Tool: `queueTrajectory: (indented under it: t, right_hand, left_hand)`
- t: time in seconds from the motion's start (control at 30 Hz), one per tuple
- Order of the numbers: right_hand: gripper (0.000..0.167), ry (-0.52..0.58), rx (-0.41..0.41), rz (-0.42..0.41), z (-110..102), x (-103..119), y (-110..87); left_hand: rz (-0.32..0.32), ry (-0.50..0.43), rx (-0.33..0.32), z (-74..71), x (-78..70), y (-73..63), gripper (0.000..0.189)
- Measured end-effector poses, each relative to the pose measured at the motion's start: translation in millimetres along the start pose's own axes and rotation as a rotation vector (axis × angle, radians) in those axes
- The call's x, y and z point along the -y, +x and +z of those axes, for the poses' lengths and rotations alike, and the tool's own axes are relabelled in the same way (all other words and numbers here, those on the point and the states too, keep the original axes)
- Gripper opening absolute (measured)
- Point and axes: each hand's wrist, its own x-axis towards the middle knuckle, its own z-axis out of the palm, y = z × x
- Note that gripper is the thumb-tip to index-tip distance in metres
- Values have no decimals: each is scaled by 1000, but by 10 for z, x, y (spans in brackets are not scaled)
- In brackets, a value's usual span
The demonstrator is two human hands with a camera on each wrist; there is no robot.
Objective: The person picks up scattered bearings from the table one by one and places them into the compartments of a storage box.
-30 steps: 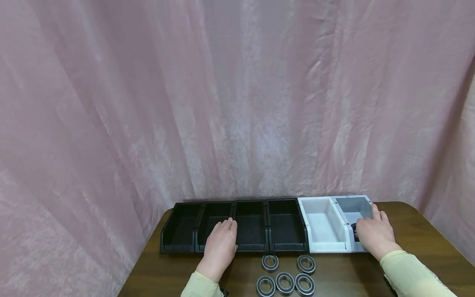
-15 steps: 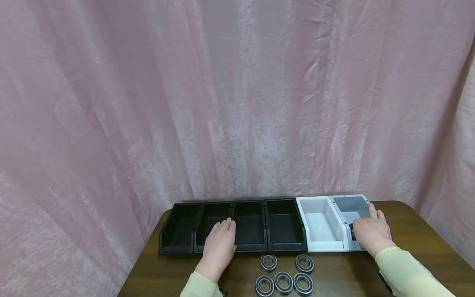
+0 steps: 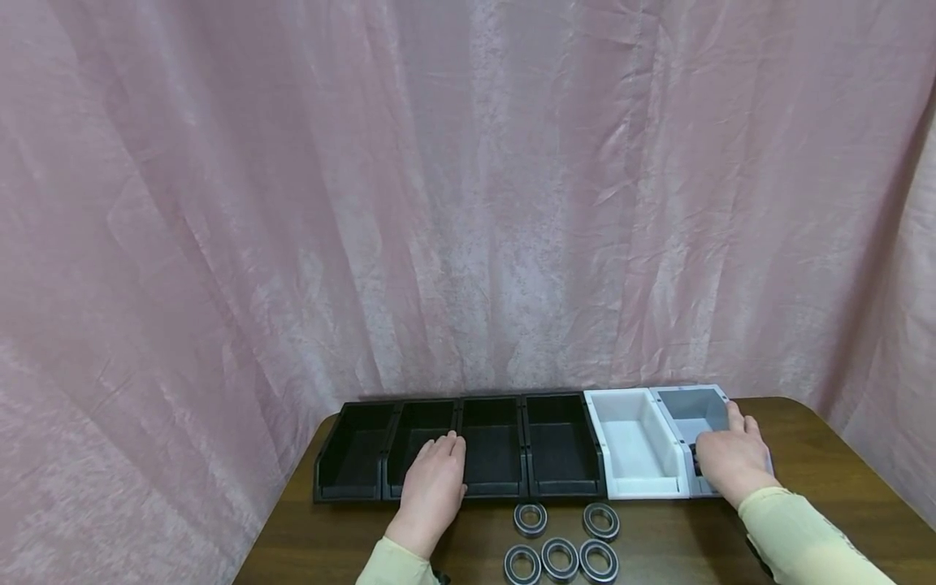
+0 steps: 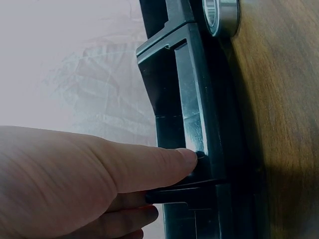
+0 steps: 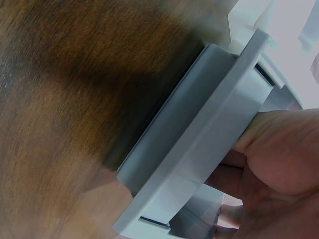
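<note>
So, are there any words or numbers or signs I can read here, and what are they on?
None: I can't read any word, number or sign in any view.
Metal rings: too small to tell if anything is printed on them.
Black bins: no writing shows.
White bin: no writing shows.
Grey bin: no writing shows on the parts in view.

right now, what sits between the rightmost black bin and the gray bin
The white bin. The head view shows it standing in the row between the rightmost black bin and the gray bin.
</note>
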Motion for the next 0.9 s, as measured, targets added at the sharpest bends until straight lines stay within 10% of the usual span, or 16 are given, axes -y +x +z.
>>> queueTrajectory:
  t: [0.9]
  right_hand:
    - [12,7,-85,-52,-80,-18,-43]
  left_hand:
    - [19,2,-23,-15,4,9,70]
